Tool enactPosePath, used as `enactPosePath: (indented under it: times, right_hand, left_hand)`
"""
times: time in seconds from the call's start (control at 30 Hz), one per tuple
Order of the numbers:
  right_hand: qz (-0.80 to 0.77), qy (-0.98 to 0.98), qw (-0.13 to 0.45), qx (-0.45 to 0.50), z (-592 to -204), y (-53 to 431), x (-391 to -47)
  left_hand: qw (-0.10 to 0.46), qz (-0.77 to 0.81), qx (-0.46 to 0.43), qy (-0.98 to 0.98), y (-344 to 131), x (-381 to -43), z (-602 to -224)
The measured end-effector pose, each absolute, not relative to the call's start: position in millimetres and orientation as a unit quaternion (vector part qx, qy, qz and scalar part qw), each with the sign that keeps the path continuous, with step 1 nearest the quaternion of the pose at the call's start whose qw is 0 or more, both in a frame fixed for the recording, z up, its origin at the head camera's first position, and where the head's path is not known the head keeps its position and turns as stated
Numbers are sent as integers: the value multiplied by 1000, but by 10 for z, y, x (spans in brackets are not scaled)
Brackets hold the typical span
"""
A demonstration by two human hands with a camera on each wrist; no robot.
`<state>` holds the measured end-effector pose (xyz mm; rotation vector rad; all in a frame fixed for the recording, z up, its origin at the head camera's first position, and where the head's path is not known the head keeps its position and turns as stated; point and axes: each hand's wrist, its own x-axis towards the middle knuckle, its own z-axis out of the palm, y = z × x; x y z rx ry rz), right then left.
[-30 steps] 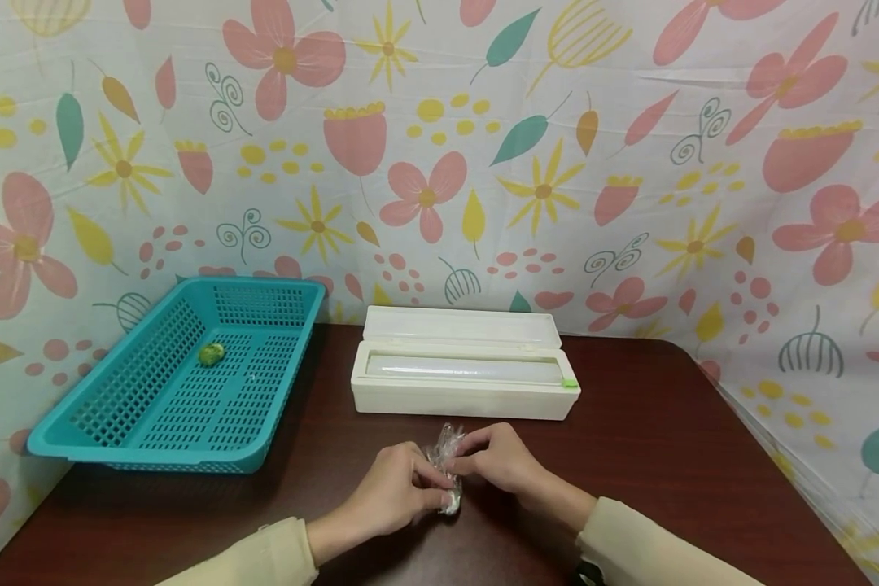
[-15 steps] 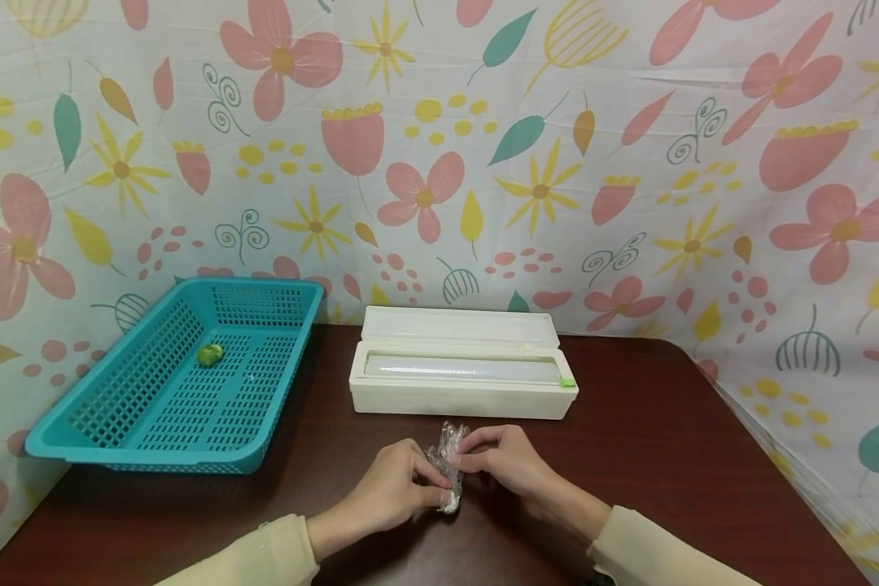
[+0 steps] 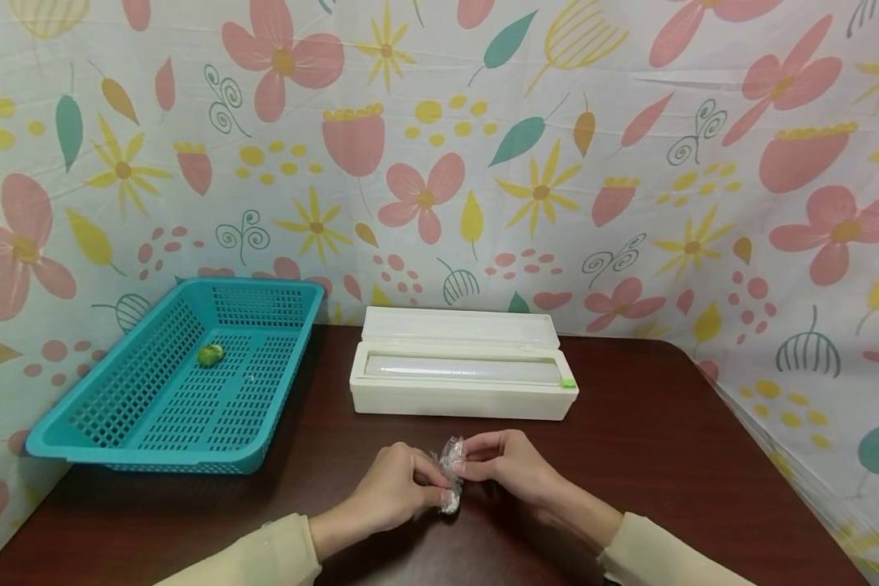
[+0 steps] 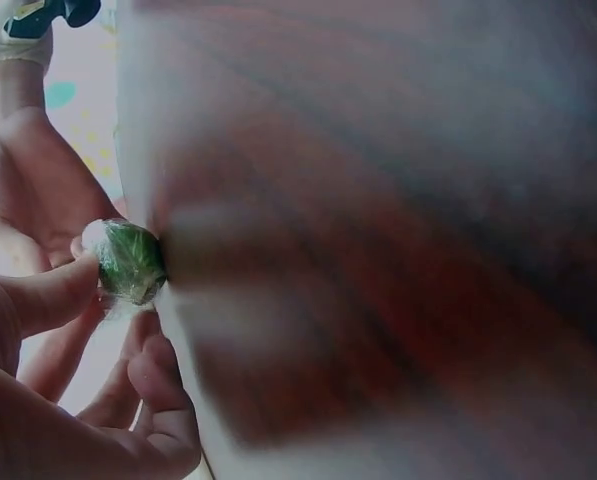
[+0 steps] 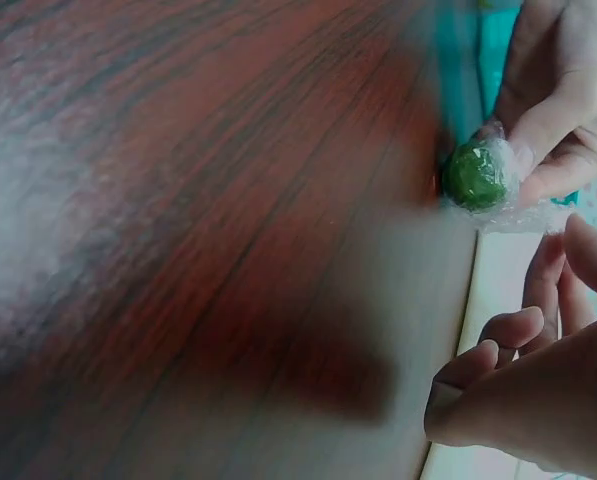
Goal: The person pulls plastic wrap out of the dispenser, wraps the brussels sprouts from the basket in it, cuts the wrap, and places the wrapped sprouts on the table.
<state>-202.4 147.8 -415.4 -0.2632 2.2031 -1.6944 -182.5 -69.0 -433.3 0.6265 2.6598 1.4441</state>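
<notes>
Near the front of the table, my left hand [image 3: 399, 490] pinches a small round green fruit or vegetable [image 4: 130, 262] wrapped in cling film. Its exact kind is not clear through the film. The wrapped piece also shows in the right wrist view, a green ball [image 5: 475, 176] just off or touching the dark tabletop. My right hand [image 3: 516, 468] pinches the loose crumpled end of the cling film [image 3: 452, 456] between thumb and fingers, on the far side of the ball. In the head view the fingers largely hide the ball.
A white cling film box [image 3: 463, 399] with its lid up stands behind the hands, the film roll [image 3: 469, 369] inside. To the left, a teal plastic basket [image 3: 245, 460] holds one green-yellow round piece [image 3: 210, 355]. A flowered curtain [image 3: 439, 106] hangs behind the dark wooden table [image 3: 645, 456].
My right hand has shifted slightly right and toward me, and the film's loose end has come lower with it. The left hand keeps its place and hold.
</notes>
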Motion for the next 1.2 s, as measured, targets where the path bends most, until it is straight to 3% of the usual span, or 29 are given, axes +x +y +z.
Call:
enactPosePath:
  times: [0.47,0.93,1.2]
  right_hand:
    - [-550,763,162,-299,-4202,1540,-1919]
    - [-453,819,91,-341,-4217,1525,-1813]
    - [-439,827,83,-342,-4209,1534,-1804]
  left_hand:
    - [42,492,179,851,-701,-1864,-4306]
    - [87,512,187,834,-713,-1860,-4273]
    - [118,507,185,834,-781,-1851,-4217]
